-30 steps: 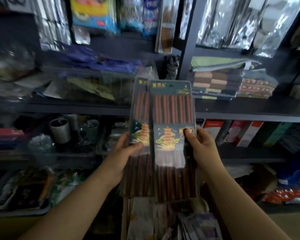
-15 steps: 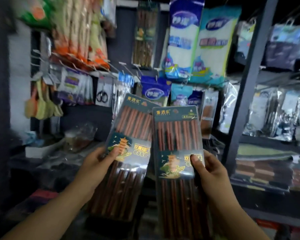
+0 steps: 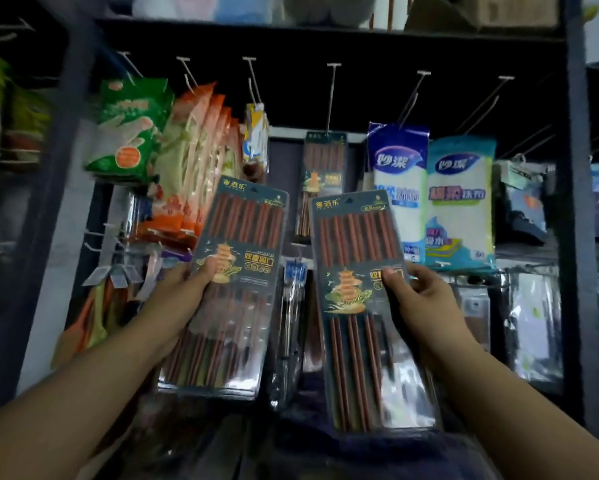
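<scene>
Two grips closed, left hand (image 3: pixel 183 294) pinching left pack (image 3: pixel 246 226) edge, right hand (image 3: pixel 421 297) pinching right pack (image 3: pixel 353 237), gap between

1 second ago the 2 chopstick packs overlapped in front of low shelves; since then my view has swung up, and I now hold them before the peg hooks (image 3: pixel 332 95) and hanging goods. The left pack (image 3: pixel 235 271) in my left hand (image 3: pixel 180 299) and the right pack (image 3: pixel 356 306) in my right hand (image 3: pixel 426 299) have drawn apart. A hanging pack (image 3: pixel 324 168) now shows far behind, in the gap between them.
</scene>
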`<action>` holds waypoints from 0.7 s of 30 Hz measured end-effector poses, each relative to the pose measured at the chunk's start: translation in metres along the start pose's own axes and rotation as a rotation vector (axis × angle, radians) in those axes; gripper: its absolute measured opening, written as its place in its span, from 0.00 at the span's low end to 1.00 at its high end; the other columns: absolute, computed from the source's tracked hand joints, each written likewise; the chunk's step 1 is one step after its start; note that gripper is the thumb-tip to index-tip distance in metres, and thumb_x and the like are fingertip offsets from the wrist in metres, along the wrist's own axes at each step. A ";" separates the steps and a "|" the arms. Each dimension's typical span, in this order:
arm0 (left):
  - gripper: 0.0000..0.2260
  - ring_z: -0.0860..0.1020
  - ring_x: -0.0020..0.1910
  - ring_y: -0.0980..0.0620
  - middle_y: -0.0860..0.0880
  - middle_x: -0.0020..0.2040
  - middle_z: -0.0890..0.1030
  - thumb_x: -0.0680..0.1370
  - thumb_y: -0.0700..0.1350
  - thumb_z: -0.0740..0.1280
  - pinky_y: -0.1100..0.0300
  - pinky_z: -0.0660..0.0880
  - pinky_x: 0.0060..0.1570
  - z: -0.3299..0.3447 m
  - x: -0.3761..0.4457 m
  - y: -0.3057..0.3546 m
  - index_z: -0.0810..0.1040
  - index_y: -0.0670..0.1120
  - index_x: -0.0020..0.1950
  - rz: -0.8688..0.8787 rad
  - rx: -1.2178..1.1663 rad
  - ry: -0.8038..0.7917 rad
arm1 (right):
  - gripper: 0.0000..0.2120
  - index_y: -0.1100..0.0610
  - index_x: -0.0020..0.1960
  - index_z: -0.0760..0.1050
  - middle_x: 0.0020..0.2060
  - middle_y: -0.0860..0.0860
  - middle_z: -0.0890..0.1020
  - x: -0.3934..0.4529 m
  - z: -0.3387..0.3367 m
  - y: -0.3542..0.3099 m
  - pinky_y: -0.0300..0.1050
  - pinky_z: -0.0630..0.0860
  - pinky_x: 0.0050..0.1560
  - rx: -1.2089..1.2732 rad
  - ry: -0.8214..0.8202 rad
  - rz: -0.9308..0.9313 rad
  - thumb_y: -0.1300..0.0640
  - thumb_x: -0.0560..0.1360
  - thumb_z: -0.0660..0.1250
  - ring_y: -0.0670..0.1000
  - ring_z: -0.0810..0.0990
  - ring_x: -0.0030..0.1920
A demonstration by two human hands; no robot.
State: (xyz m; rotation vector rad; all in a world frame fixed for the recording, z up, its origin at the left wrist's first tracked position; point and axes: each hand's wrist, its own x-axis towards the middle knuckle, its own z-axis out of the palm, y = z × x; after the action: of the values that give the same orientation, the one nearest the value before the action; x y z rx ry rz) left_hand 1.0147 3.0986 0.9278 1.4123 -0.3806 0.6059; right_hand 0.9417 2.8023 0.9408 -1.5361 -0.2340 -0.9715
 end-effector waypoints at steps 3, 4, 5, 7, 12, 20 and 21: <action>0.16 0.77 0.55 0.47 0.50 0.53 0.80 0.77 0.56 0.65 0.51 0.72 0.60 -0.001 0.037 0.007 0.76 0.47 0.59 0.081 -0.002 -0.019 | 0.17 0.54 0.58 0.74 0.38 0.50 0.77 0.029 0.029 -0.008 0.39 0.67 0.29 0.021 0.073 0.054 0.47 0.73 0.71 0.47 0.73 0.26; 0.17 0.78 0.55 0.48 0.50 0.53 0.81 0.77 0.56 0.66 0.51 0.74 0.58 -0.001 0.048 0.008 0.76 0.47 0.60 0.106 -0.001 -0.030 | 0.19 0.55 0.58 0.74 0.35 0.51 0.77 0.038 0.036 -0.011 0.38 0.67 0.28 0.033 0.091 0.070 0.48 0.72 0.71 0.48 0.72 0.25; 0.17 0.79 0.53 0.49 0.50 0.52 0.81 0.77 0.56 0.67 0.54 0.75 0.54 0.000 0.056 0.010 0.77 0.46 0.59 0.128 0.002 -0.034 | 0.17 0.56 0.58 0.75 0.31 0.51 0.77 0.045 0.042 -0.015 0.38 0.67 0.27 0.038 0.102 0.074 0.50 0.72 0.70 0.49 0.72 0.24; 0.11 0.79 0.45 0.55 0.53 0.44 0.81 0.78 0.50 0.66 0.62 0.72 0.41 0.003 0.071 0.014 0.78 0.45 0.55 0.169 0.006 -0.026 | 0.14 0.57 0.55 0.75 0.26 0.52 0.77 0.060 0.051 -0.022 0.40 0.68 0.26 0.035 0.104 0.064 0.53 0.72 0.68 0.51 0.71 0.24; 0.09 0.78 0.41 0.54 0.51 0.42 0.81 0.78 0.49 0.66 0.63 0.69 0.38 0.010 0.101 0.024 0.78 0.44 0.49 0.243 0.048 -0.002 | 0.08 0.57 0.52 0.76 0.26 0.50 0.78 0.089 0.066 -0.047 0.35 0.65 0.20 0.048 0.110 0.020 0.57 0.74 0.67 0.46 0.72 0.19; 0.17 0.80 0.47 0.48 0.47 0.52 0.81 0.79 0.52 0.64 0.58 0.74 0.47 0.034 0.140 0.031 0.76 0.42 0.62 0.246 0.090 -0.003 | 0.11 0.57 0.60 0.72 0.46 0.57 0.83 0.136 0.076 -0.094 0.44 0.77 0.32 0.061 -0.001 -0.083 0.57 0.79 0.65 0.52 0.83 0.37; 0.19 0.78 0.43 0.51 0.46 0.52 0.79 0.79 0.52 0.63 0.61 0.71 0.41 0.039 0.141 0.034 0.74 0.41 0.64 0.250 0.116 0.019 | 0.12 0.57 0.61 0.71 0.46 0.57 0.83 0.142 0.078 -0.096 0.43 0.78 0.32 0.072 -0.007 -0.097 0.57 0.79 0.64 0.51 0.83 0.36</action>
State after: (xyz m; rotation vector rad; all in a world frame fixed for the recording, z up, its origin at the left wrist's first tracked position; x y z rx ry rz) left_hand 1.1103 3.0853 1.0424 1.4792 -0.5180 0.8554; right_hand 1.0020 2.8412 1.1150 -1.4739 -0.3478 -1.0236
